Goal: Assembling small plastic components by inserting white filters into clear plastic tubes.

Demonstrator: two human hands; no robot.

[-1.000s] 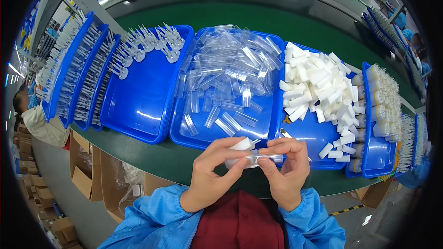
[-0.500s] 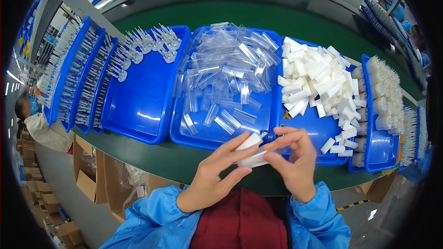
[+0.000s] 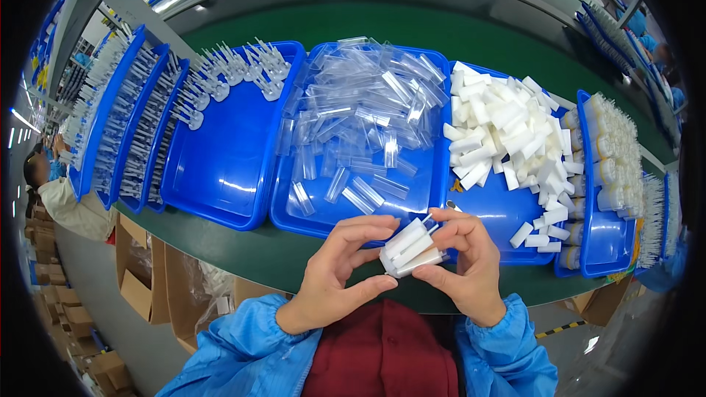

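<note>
In front of my body, a small cluster of white blocks (image 3: 408,246) tilts up to the right, with clear plastic around part of it and thin pins at its upper end. My left hand (image 3: 331,268) curls loosely about its left side, the thumb near the lower end. My right hand (image 3: 471,265) pinches it from the right, thumb below and fingers by the pins. Just beyond lies a blue tray (image 3: 323,228) of clear plastic sleeves (image 3: 360,117). To its right, another blue tray (image 3: 485,228) carries a heap of white blocks (image 3: 507,117).
At left, a blue tray (image 3: 220,154) has clear pronged pieces (image 3: 243,66) along its far side. Upright trays (image 3: 118,117) of similar pieces lean beyond it. Stacked trays (image 3: 614,239) of white bundles stand at right. Cardboard boxes (image 3: 147,279) sit below the green table (image 3: 294,250).
The cluster has turned so that its blocks and pins now face up. My left fingers have loosened and drawn back from its top; my right hand stays at its right side.
</note>
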